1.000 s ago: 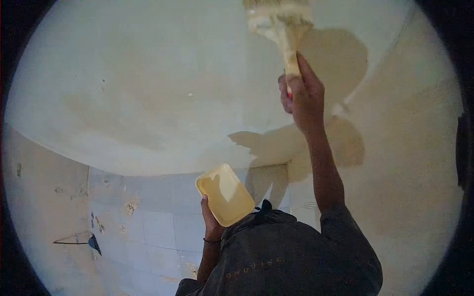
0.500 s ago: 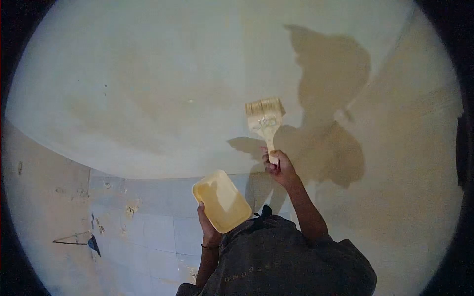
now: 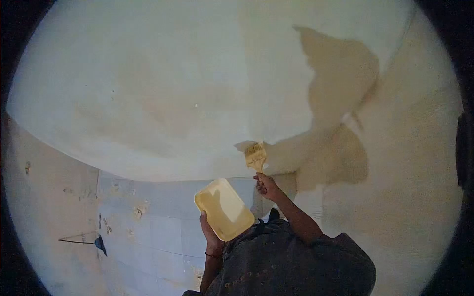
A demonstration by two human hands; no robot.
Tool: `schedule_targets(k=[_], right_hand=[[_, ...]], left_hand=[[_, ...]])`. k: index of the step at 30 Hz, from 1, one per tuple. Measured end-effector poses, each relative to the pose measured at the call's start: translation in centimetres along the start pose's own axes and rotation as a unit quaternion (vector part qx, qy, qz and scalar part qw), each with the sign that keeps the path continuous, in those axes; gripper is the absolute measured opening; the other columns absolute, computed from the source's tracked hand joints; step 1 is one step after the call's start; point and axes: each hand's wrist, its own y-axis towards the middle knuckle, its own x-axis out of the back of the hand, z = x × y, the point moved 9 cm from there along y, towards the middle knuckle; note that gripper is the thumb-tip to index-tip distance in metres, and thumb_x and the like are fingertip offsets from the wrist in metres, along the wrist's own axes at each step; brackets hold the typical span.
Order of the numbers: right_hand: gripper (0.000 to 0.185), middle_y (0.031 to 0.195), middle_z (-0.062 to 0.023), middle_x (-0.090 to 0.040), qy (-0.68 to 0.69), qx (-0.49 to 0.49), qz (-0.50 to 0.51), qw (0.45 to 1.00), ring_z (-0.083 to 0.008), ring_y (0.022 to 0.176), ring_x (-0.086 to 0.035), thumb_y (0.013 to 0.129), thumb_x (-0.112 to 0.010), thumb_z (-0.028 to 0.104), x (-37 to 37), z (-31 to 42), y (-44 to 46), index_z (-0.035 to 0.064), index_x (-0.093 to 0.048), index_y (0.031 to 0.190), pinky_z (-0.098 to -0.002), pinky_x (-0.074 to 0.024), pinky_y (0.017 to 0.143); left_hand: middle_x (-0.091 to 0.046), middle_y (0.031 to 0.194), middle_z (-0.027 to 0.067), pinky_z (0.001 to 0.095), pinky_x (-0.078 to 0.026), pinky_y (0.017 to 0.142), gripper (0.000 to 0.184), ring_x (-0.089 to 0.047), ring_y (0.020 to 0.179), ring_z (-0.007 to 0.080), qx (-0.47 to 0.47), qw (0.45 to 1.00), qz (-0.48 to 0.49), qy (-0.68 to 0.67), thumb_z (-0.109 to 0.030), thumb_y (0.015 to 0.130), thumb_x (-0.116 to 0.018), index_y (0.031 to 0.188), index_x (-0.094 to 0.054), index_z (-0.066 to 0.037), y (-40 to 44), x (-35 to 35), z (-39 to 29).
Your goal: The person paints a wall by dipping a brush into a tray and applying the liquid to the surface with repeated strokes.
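My right hand is closed around the handle of a wide paintbrush, its bristles pointing up at the pale wall. Whether the bristles touch that surface I cannot tell. Lower and to the left, my left hand grips the side of a shallow yellow tray, thumb over the rim. A shadow falls across the tray's inside, so any paint in it is hard to make out.
Pale tiles with patchy, peeling spots line the lower left. A dark blue object on a thin rod stands there. My shadow spreads over the wall at the upper right. A dark shirt fills the bottom.
The paintbrush and my right hand have moved down and slightly left, nearer the tray. The tray has shifted a little down and right in view.
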Motion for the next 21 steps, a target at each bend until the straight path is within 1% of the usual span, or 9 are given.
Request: schedule_targets(k=[2, 4, 7, 8, 9, 11, 15, 18, 21], right_hand=[[0.020, 0.048, 0.0047, -0.031, 0.042, -0.026, -0.020, 0.999, -0.0052, 0.034, -0.027, 0.081, -0.049, 0.024, 1.3, -1.0, 1.8, 0.0051, -0.045, 0.086, -0.0191, -0.0191, 0.028], [0.020, 0.050, 0.0031, -0.036, 0.197, -0.099, -0.057, 0.974, -0.0066, 0.032, -0.028, 0.082, -0.049, 0.023, 3.3, -2.8, 4.1, 0.0032, -0.045, 0.080, -0.0187, -0.0210, 0.028], [0.019, 0.049, 0.0024, -0.037, 0.251, -0.055, -0.146, 0.955, -0.0070, 0.032, -0.029, 0.082, -0.047, 0.020, 6.0, -1.7, 7.3, 0.0015, -0.044, 0.077, -0.0188, -0.0240, 0.028], [0.011, 0.050, 0.0014, -0.039, 0.297, 0.003, -0.069, 0.952, -0.0073, 0.033, -0.032, 0.081, -0.044, 0.015, 7.6, -1.8, 11.4, 0.0085, -0.044, 0.072, -0.0185, -0.0295, 0.029], [0.011, 0.050, 0.0014, -0.039, 0.304, 0.007, -0.068, 0.950, -0.0073, 0.033, -0.032, 0.081, -0.044, 0.015, 7.0, -0.9, 10.7, 0.0085, -0.044, 0.072, -0.0185, -0.0295, 0.029], [0.012, 0.048, 0.0028, -0.035, 0.309, -0.010, -0.081, 0.948, -0.0064, 0.034, -0.032, 0.079, -0.044, 0.010, 4.7, 1.4, 7.8, -0.0021, -0.042, 0.082, -0.0182, -0.0275, 0.031], [0.012, 0.048, 0.0042, -0.033, 0.310, -0.021, -0.041, 0.950, -0.0055, 0.035, -0.032, 0.079, -0.044, 0.008, 1.7, 4.1, 5.0, -0.0020, -0.042, 0.085, -0.0166, -0.0277, 0.032], [0.012, 0.044, 0.0050, -0.030, 0.317, -0.061, 0.006, 0.946, -0.0044, 0.034, -0.030, 0.079, -0.046, 0.010, -1.1, 4.9, 2.2, 0.0006, -0.046, 0.072, -0.0163, -0.0297, 0.032], [0.011, 0.046, 0.0063, -0.029, 0.274, 0.002, 0.033, 0.961, -0.0033, 0.035, -0.029, 0.079, -0.047, 0.008, -5.0, 6.8, -3.3, 0.0026, -0.044, 0.069, -0.0142, -0.0290, 0.032]], left_hand=[[-0.047, 0.113, 0.0090, 0.0382, -0.040, 0.084, 0.054, -0.047, 0.101, 0.0242, -0.001, 1.000, 0.000, 0.003, -0.048, 0.083, -0.034, 0.121, -0.037, -0.008, -0.1, 1.0, 0.1], [-0.047, 0.113, 0.0089, 0.0385, -0.040, 0.084, 0.055, -0.047, 0.102, 0.0243, 0.000, 1.000, 0.001, 0.008, -0.048, 0.083, -0.034, 0.121, -0.036, -0.008, -0.5, 0.5, -0.3], [-0.046, 0.114, 0.0091, 0.0388, -0.040, 0.085, 0.055, -0.046, 0.103, 0.0248, -0.010, 0.999, 0.017, 0.033, -0.048, 0.083, -0.035, 0.121, -0.036, -0.009, -1.0, -1.0, -0.8], [-0.046, 0.114, 0.0091, 0.0388, -0.040, 0.085, 0.054, -0.047, 0.102, 0.0246, -0.016, 1.000, 0.005, 0.025, -0.047, 0.083, -0.035, 0.121, -0.037, -0.008, -0.7, 0.0, -0.5], [-0.046, 0.114, 0.0092, 0.0389, -0.040, 0.085, 0.053, -0.047, 0.102, 0.0243, -0.022, 1.000, -0.007, 0.017, -0.045, 0.084, -0.034, 0.120, -0.037, -0.008, -0.5, 0.7, -0.5], [-0.046, 0.114, 0.0091, 0.0390, -0.040, 0.085, 0.053, -0.047, 0.102, 0.0244, -0.019, 1.000, -0.004, 0.022, -0.046, 0.083, -0.035, 0.120, -0.037, -0.008, -0.4, 0.5, -0.3], [-0.046, 0.115, 0.0094, 0.0397, -0.040, 0.085, 0.055, -0.047, 0.102, 0.0249, -0.006, 1.000, 0.006, 0.028, -0.047, 0.082, -0.036, 0.120, -0.037, -0.008, -0.7, 0.5, -0.2], [-0.046, 0.115, 0.0096, 0.0403, -0.040, 0.085, 0.056, -0.046, 0.103, 0.0254, 0.009, 0.999, 0.016, 0.036, -0.048, 0.081, -0.037, 0.121, -0.037, -0.008, -0.6, -0.1, -0.3], [-0.046, 0.116, 0.0097, 0.0409, -0.039, 0.086, 0.055, -0.046, 0.104, 0.0259, 0.041, 0.998, 0.031, 0.028, -0.047, 0.081, -0.037, 0.121, -0.037, -0.009, -0.4, -0.4, 0.1]])
